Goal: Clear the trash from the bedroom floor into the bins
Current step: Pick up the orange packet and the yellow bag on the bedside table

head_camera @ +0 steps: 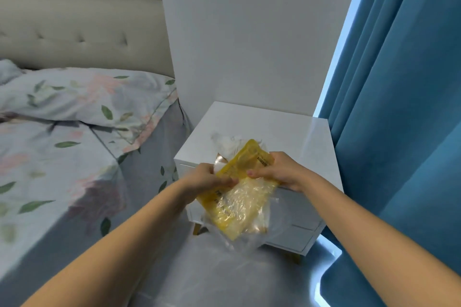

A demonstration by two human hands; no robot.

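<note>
A crumpled yellow and clear plastic wrapper (239, 202) hangs in the air in front of the white nightstand (294, 127). My left hand (207, 179) grips its left edge, along with a small brownish scrap (220, 159) and some thin clear film. My right hand (282, 169) pinches the wrapper's upper right part, thumb on top. Both hands are close together above the nightstand's front edge. More clear film (252, 239) dangles below the wrapper. No bin is in view.
A bed with floral bedding (62, 132) and a padded headboard (82, 32) fills the left. Blue curtains (399, 107) hang on the right, close to the nightstand. Grey floor (212, 276) runs between bed and curtains.
</note>
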